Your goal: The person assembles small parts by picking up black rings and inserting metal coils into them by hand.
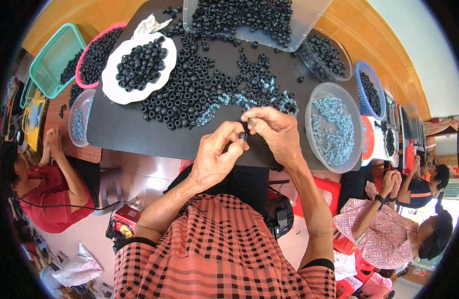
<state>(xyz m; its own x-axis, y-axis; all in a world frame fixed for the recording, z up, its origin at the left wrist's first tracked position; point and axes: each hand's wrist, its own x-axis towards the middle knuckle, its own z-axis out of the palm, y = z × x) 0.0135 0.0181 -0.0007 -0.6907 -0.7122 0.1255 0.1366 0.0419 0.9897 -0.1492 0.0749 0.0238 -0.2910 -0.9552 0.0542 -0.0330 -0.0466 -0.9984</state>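
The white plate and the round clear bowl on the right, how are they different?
The white plate is flat and solid white; the clear bowl is deeper and see-through. The plate carries a heap of black rubber rings, while the bowl holds small silvery metal pieces. The plate lies on the black mat to the person's left; the bowl sits at the mat's right edge. Both are round and hold small parts.

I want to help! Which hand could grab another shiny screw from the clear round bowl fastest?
Probably the right hand. It sits beside the clear round plastic bowl of silvery metal screws, while the left hand is farther away and its fingers pinch a small black rubber ring.
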